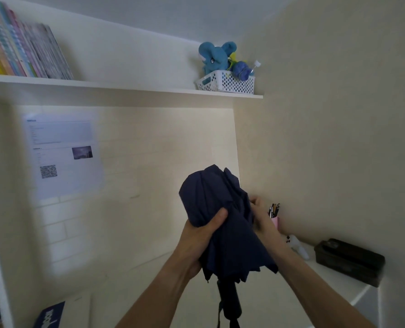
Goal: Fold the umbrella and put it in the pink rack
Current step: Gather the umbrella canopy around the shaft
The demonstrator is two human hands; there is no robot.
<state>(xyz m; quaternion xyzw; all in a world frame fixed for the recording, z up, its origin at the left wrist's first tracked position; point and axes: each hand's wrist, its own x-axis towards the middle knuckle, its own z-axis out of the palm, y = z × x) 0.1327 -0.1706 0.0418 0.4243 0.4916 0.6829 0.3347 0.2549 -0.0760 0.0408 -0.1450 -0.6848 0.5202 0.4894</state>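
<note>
A dark navy umbrella (222, 221) is collapsed and held upright in front of me, its black handle (230, 301) pointing down with a strap hanging from it. My left hand (201, 235) wraps around the bunched fabric from the left, thumb pressed on the cloth. My right hand (261, 216) grips the fabric on the right side, fingers partly hidden behind the folds. The canopy is loose and crumpled, not wound tight. A small pink holder (275, 221) with pens stands on the desk behind my right hand; I see no other pink rack.
A black case (349, 260) and a small white object (296, 247) lie on the white desk (334, 285) at right. A shelf (126, 87) above carries books (22, 48) and a white basket (227, 84) with a blue plush elephant. A paper sheet (64, 155) hangs on the wall.
</note>
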